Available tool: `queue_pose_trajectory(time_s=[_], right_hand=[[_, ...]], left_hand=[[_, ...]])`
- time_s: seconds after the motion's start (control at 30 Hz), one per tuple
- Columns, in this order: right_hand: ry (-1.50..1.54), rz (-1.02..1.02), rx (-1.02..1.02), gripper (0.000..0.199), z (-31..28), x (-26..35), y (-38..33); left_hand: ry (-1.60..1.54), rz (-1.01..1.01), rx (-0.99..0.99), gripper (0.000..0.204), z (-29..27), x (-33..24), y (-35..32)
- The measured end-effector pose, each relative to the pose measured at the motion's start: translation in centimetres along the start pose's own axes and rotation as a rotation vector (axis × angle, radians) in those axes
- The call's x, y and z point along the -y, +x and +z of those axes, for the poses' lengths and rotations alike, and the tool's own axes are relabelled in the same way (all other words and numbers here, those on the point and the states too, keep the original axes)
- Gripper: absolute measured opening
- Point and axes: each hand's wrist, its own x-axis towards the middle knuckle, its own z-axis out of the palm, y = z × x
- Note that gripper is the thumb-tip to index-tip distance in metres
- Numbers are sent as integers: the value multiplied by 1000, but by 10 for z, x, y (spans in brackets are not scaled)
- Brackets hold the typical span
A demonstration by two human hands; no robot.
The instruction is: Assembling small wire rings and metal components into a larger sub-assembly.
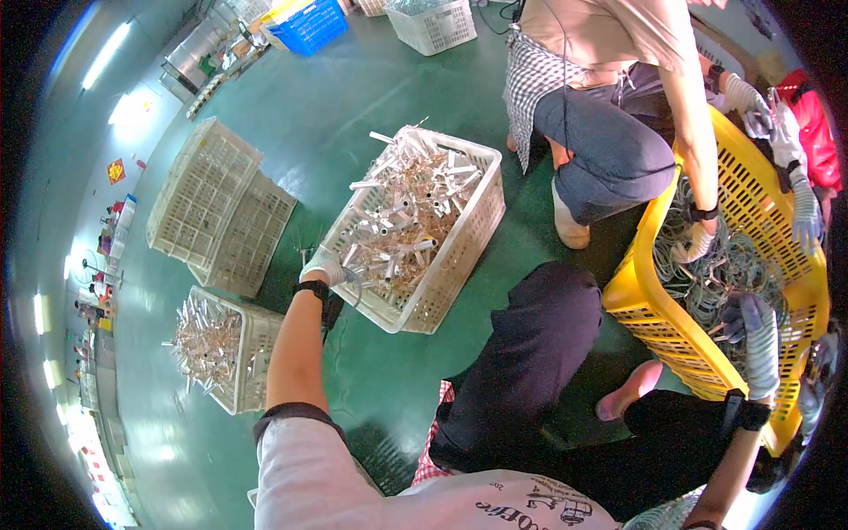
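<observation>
My left hand (325, 268), in a pale knit glove with a black wrist strap, is at the near left rim of a white slatted crate (459, 278). Its fingers are closed on a thin grey cable (357, 290) that loops beside it. Piled in this crate are white tubes (397, 212) and thin brownish wires. At the right, my gloved right hand (758, 331) reaches into a yellow slatted basket (649, 305), fingers curled at a heap of grey cables (698, 265). The glove and cables blend, so its hold is partly hidden.
A co-worker (601, 106) crouches opposite, one gloved hand in the yellow basket; another person's gloved hands (799, 190) are at its far right. Stacked white crates (212, 203) and a smaller filled crate (247, 353) stand left. A blue crate (309, 28) is far back.
</observation>
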Motion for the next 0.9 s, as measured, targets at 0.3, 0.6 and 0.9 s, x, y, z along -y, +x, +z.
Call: queue_pose_trajectory(time_s=[0.3,0.6,0.9], right_hand=[[-4,-19,-22,38,-1,-16,3],[38,-13,9,32,-5,-2,-1],[63,-12,69,32,-7,-14,1]], left_hand=[[176,32,-77,49,15,-1,-4],[243,-2,12,30,-47,-19,-44],[169,115,-337,25,-47,4,-88]])
